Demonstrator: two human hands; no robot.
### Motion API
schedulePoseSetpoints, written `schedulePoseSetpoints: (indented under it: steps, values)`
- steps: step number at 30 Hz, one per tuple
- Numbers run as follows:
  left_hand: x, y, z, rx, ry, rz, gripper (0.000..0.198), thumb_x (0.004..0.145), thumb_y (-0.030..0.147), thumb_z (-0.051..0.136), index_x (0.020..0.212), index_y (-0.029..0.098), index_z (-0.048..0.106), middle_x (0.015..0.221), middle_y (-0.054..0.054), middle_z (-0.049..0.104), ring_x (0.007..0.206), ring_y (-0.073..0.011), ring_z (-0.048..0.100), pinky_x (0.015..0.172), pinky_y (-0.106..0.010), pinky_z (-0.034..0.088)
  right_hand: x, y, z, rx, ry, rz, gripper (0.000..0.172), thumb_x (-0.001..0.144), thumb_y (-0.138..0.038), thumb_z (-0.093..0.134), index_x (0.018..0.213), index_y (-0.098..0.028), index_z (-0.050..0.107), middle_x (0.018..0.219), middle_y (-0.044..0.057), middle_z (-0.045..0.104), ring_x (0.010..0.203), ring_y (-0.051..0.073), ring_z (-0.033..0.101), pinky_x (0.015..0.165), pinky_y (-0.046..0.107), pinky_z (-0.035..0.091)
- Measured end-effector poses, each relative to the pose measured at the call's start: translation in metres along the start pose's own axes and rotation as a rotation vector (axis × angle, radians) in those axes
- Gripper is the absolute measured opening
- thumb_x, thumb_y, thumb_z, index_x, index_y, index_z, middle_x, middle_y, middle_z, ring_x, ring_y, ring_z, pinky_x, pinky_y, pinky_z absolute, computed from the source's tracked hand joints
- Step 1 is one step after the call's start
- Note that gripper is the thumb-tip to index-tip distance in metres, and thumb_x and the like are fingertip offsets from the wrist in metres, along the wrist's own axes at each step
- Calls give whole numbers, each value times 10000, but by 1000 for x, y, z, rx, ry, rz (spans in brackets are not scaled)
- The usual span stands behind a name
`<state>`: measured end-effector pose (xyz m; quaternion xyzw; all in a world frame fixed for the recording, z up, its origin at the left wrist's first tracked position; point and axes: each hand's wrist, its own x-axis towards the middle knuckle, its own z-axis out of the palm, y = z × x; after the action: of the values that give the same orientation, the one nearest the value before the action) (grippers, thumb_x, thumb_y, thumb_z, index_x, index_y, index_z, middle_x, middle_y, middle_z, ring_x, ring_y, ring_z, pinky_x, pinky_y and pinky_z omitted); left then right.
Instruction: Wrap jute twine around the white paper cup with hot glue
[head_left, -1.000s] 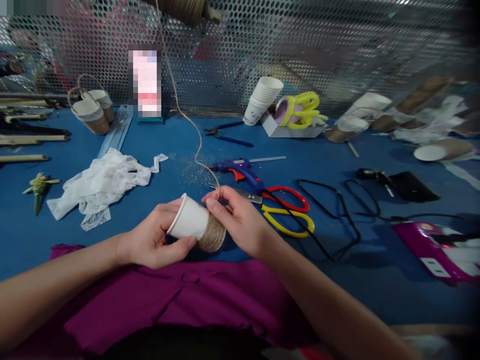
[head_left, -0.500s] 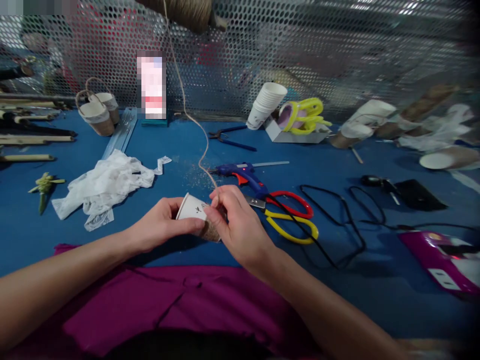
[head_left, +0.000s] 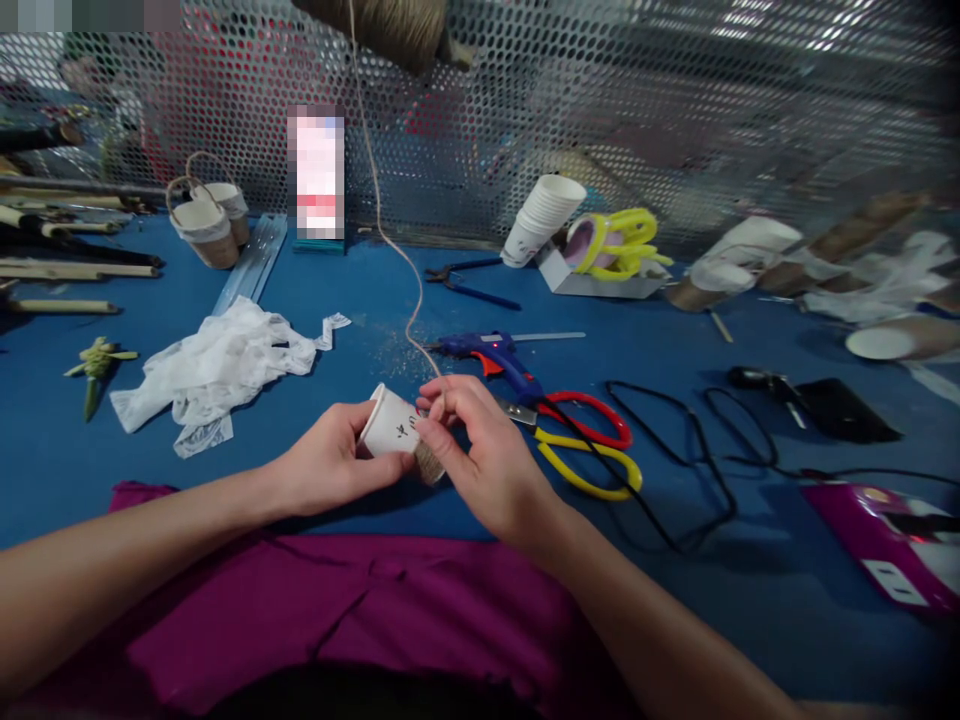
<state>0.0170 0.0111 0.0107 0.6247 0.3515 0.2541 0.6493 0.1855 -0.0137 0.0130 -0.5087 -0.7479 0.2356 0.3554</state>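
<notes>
In my left hand (head_left: 337, 458) is a small white paper cup (head_left: 388, 430) with dark print, tilted on its side with the rim to the left. Brown twine is wound around its base end. The fingers of my right hand (head_left: 484, 450) are pinched on the twine (head_left: 409, 268) beside the cup. That strand runs up to a large spool (head_left: 386, 30) above the table. Just beyond my right hand lie a blue glue gun (head_left: 510, 368) with a glue stick in its back and red-and-yellow-handled scissors (head_left: 592, 455).
White lace (head_left: 232, 355) and twine-handled cups (head_left: 208, 235) are on the left. Farther back are pliers (head_left: 480, 290), stacked paper cups (head_left: 536, 225) and a white box (head_left: 592, 283) with yellow-handled scissors. A black cord (head_left: 697, 440) crosses the right side. Perforated metal (head_left: 480, 130) stands behind.
The whole view has shifted slightly, so things appear a little farther right. My left hand still holds the cup, and my right fingers stay on the twine with a slightly altered pinch.
</notes>
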Motion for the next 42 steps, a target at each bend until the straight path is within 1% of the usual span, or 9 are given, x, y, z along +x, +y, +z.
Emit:
schedulePoseSetpoints:
  steps: [14, 21, 25, 27, 29, 32, 37, 40, 42]
  values:
    - [1, -1, 2, 14, -2, -16, 132, 668, 234, 563, 696, 120, 503, 609, 39, 456, 541, -67, 383, 503, -187, 329, 3, 0, -1, 71, -23, 39, 123, 844, -217, 467, 727, -210, 428, 939, 84, 519, 915, 176, 525, 807, 355, 442]
    - [0, 1, 1, 5, 17, -31, 144, 650, 234, 583, 715, 116, 533, 610, 31, 507, 544, -76, 426, 511, -193, 354, 5, 1, 0, 71, -9, 49, 154, 844, -253, 477, 703, -217, 429, 887, 59, 545, 870, 161, 537, 784, 324, 446]
    - [1, 2, 0, -91, 54, -51, 213, 631, 224, 620, 800, 107, 564, 647, 16, 568, 561, -84, 473, 544, -207, 401, 13, 20, -17, -54, 130, 119, 150, 840, -346, 489, 780, -209, 496, 884, 68, 576, 820, 177, 558, 761, 343, 459]
    - [2, 1, -1, -130, 71, -65, 235, 633, 223, 635, 828, 104, 577, 682, -3, 601, 586, -94, 502, 576, -223, 424, 18, 35, -32, -222, 231, 211, 175, 822, -366, 504, 805, -194, 534, 878, 86, 585, 844, 213, 561, 788, 390, 448]
    - [3, -1, -2, -156, 81, -80, 258, 635, 230, 648, 849, 98, 589, 724, -24, 627, 618, -106, 528, 613, -243, 442, 23, 50, -47, -381, 262, 367, 232, 805, -351, 518, 919, -156, 570, 986, 135, 581, 942, 261, 548, 842, 436, 418]
    - [4, -4, -3, -176, 86, -88, 286, 636, 241, 660, 873, 93, 601, 762, -38, 639, 648, -115, 544, 648, -260, 451, 29, 68, -62, -436, 152, 510, 420, 746, -311, 581, 1097, -83, 543, 1099, 196, 551, 1041, 303, 519, 891, 457, 393]
    - [4, -4, -3, -171, 97, -98, 290, 617, 237, 669, 861, 92, 604, 749, -31, 629, 641, -109, 529, 638, -249, 436, 35, 82, -67, -344, -59, 594, 647, 696, -232, 605, 1284, -44, 409, 1099, 197, 586, 838, 225, 614, 728, 352, 493]
    - [4, -1, -3, -160, 95, -103, 279, 610, 243, 667, 837, 95, 605, 725, -28, 624, 620, -109, 517, 614, -244, 429, 42, 84, -71, -334, -118, 627, 761, 681, -261, 633, 1339, -26, 331, 1190, 231, 541, 872, 224, 612, 720, 324, 493]
    - [4, 0, -2, -151, 94, -107, 272, 605, 250, 662, 823, 97, 604, 712, -26, 622, 612, -111, 514, 604, -243, 428, 47, 84, -76, -337, -154, 634, 768, 672, -294, 653, 1336, -52, 354, 1222, 213, 535, 912, 224, 607, 726, 302, 489]
